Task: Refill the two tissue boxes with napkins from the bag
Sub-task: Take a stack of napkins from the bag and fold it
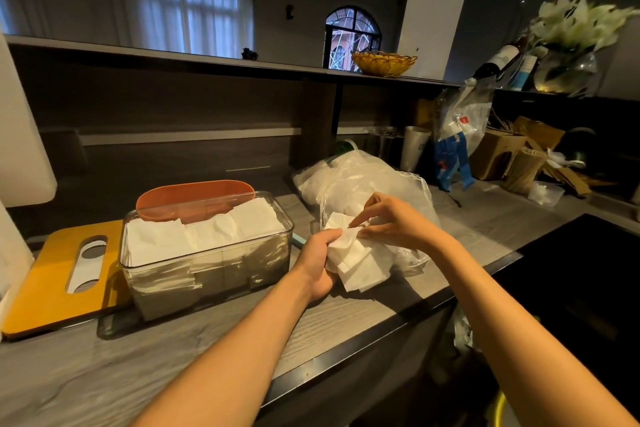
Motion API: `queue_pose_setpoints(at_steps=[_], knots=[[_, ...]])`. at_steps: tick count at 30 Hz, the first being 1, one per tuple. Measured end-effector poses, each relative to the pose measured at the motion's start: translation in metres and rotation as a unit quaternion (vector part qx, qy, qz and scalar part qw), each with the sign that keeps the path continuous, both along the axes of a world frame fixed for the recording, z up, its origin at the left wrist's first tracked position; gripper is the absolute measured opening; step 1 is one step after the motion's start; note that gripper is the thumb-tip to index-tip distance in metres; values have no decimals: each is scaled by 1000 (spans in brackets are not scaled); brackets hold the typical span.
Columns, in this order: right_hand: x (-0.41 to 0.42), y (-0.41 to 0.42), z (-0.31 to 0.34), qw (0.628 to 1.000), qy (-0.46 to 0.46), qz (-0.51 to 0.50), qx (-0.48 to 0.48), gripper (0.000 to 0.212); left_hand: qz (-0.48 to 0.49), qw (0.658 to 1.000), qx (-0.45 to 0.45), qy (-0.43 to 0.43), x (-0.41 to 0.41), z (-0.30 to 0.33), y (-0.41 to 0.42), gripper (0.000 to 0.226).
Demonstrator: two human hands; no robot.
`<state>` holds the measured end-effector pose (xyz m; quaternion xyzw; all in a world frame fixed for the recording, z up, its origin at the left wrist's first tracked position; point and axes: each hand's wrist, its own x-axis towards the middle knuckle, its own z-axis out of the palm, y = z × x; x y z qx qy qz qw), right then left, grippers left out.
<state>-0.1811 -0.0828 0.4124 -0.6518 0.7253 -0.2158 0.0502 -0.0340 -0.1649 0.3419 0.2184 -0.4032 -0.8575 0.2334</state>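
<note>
Both forearms reach forward; left hand [317, 265] fingers grip the napkins [356, 262], right hand [391, 218] fingers pinch them.

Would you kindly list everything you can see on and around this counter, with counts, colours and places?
clear tissue box: one, transparent, counter left, napkins inside
orange box: one, behind the clear box
yellow lid: one, slotted, flat at far left
napkin bag: one, clear plastic, counter centre
napkin stack: one, white, at the bag's mouth
woven basket: one, yellow, upper shelf
flower vase: one, glass, white flowers, top right
left hand: grips the napkin stack
right hand: pinches the stack's top
</note>
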Motion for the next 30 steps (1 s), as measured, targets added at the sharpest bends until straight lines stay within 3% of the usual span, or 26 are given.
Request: queue_pose_setpoints(at_steps=[4,7,14,19,23,25,30], knots=[[-2,2,2,998,-42,-19,-39,3,7,1000,-10,-7,0,-1,1,34],[0,7,18,990,-124,-24,-67,7,-7,1000,13,21,1,1,0,54],[11,32,61,974,-221,53,-14,14,6,998,44,37,-1,2,-2,64],[15,19,46,984,-107,-20,142,14,-6,999,26,43,0,1,-2,71],[11,1,19,980,-58,-113,152,14,-30,999,-20,11,1,1,1,53],[7,0,14,977,-79,-143,135,19,-24,999,-42,-3,0,-1,3,37],[6,3,14,967,-169,-184,57,28,9,999,-50,4,-6,-7,1,35]])
